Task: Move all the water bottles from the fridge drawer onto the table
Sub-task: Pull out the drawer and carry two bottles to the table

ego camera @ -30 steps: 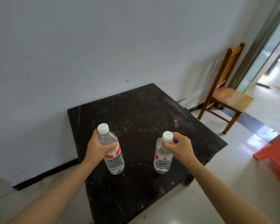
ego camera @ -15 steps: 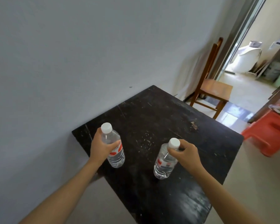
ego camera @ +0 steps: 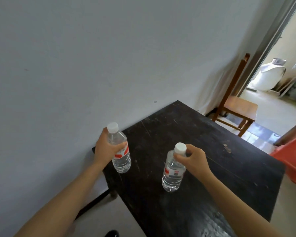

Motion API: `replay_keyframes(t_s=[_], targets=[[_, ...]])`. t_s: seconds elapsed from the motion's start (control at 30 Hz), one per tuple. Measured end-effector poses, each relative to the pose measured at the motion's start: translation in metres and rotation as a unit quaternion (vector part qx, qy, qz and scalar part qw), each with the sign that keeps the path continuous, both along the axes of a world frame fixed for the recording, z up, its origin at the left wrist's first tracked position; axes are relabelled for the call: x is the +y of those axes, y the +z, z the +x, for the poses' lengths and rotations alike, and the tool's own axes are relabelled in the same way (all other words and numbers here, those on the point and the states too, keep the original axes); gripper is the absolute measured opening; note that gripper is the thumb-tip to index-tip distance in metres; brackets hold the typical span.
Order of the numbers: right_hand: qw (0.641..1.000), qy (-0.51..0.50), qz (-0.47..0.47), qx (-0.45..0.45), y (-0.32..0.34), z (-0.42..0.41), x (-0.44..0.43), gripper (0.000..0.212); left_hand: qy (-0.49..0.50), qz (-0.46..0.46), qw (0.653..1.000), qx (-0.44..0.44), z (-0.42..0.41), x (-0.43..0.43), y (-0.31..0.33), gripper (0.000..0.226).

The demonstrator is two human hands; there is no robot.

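The left hand (ego camera: 108,149) is wrapped around the body of a clear water bottle (ego camera: 120,151), fingers curled across the red-and-white label, thumb side toward the neck below the white cap. This left bottle sits tilted over the tabletop's near-left corner, by the edge that runs along the grey wall (ego camera: 92,65); whether its base touches the wood cannot be told. The right hand (ego camera: 194,159) pinches a second water bottle (ego camera: 173,171) at the neck, just under its white cap, with fingertips closed tight around it and the rest of the bottle hanging below. That bottle leans slightly and stands over the middle of the black wooden table (ego camera: 203,142), well apart from the left one; contact between its base and the scratched surface is unclear. Beyond the far corner of the tabletop stands a wooden chair (ego camera: 236,106) against the wall, and a red plastic stool (ego camera: 294,159) lies off the table's right edge.
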State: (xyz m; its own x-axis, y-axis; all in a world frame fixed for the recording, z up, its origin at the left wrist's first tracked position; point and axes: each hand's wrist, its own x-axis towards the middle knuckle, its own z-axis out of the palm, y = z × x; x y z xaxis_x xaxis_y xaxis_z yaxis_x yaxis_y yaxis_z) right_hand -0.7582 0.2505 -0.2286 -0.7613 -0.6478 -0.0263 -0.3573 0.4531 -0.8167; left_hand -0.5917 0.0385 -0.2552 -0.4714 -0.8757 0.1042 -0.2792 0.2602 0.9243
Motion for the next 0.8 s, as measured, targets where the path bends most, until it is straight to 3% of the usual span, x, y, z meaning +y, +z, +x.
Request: replay_keyframes(t_s=[0.13,0.33,0.67,0.8], targets=[[1.0,-0.018,-0.008,-0.006,-0.005,0.01,-0.06,0.022,-0.017,0.014,1.0,-0.006,0.008,-0.062,-0.003,0.056],[0.996,-0.077,-0.038,-0.01,-0.004,0.025,-0.129,0.027,-0.049,0.0,0.999,-0.021,0.017,-0.129,-0.009,0.054],[0.997,-0.076,-0.03,-0.008,-0.008,0.026,-0.197,0.031,-0.048,0.012,0.998,-0.049,0.027,-0.164,-0.031,0.067],[0.998,-0.057,-0.011,-0.011,-0.016,0.028,-0.216,0.031,-0.038,0.01,0.998,-0.046,0.023,-0.165,-0.035,0.053]])
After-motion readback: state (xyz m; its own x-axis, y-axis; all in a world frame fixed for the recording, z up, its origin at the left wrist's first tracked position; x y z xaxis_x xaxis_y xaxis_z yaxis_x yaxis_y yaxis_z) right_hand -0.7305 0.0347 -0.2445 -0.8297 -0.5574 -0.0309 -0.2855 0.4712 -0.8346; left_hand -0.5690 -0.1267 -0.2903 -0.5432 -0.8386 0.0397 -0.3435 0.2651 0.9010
